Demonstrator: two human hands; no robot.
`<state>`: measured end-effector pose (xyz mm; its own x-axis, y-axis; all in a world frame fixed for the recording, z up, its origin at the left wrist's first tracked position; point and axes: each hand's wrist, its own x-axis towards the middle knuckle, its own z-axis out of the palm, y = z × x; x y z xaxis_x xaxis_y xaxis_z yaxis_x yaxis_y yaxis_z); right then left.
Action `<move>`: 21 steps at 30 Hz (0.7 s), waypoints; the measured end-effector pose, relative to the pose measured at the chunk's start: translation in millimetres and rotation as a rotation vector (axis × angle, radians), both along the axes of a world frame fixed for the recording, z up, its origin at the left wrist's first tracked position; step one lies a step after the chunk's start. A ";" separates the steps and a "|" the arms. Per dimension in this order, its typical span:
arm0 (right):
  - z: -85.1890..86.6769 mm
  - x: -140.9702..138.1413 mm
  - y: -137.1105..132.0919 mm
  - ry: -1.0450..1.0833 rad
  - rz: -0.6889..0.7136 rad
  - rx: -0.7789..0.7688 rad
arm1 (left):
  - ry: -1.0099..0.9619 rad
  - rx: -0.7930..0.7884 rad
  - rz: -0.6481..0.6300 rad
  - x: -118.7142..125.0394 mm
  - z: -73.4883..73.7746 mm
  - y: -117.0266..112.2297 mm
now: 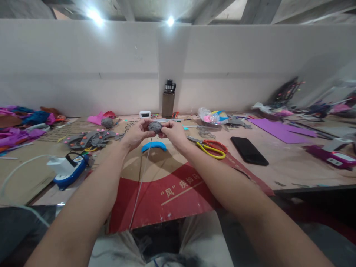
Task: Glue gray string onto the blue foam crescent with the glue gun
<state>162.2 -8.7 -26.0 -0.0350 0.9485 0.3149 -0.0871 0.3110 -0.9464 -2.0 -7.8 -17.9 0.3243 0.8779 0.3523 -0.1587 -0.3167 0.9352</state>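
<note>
A small ball of grey yarn (155, 128) is held up between both hands above the table. My left hand (138, 132) grips its left side between thumb and fingers. On the other side, my right hand (174, 132) pinches it with the fingertips. One strand of yarn (142, 174) hangs from the ball, crosses the cardboard and runs down over the table edge towards my lap. Just below the ball, a curved blue piece (154, 146) lies on the red and tan cardboard sheet (178, 193).
Right of my hands lie scissors (213, 148) with red and yellow handles, a black phone (249, 151) and purple sheets (280, 129). A bottle (168, 100) stands by the wall. At left are grey pieces with pink dots (91, 139) and a blue power strip (71, 172).
</note>
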 end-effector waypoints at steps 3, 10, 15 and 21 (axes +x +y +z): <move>1.1 0.5 0.4 0.022 0.010 0.019 | -0.024 -0.035 -0.022 -0.2 -0.2 -0.3; 0.2 0.1 2.6 0.071 0.023 -0.024 | -0.088 -0.051 0.000 11.7 -1.4 -1.0; 1.2 -17.0 -21.3 0.178 0.115 -0.273 | -0.327 -0.036 0.142 10.2 8.6 -0.8; 16.5 -27.7 -91.0 0.029 1.021 -0.408 | -0.591 -0.094 0.302 -12.7 23.7 7.0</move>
<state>134.5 -99.8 -9.5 -0.8599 0.5104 -0.0020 -0.1496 -0.2558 -0.9551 -14.7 -0.8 5.8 -0.1642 0.9355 0.3127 -0.5697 -0.3488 0.7442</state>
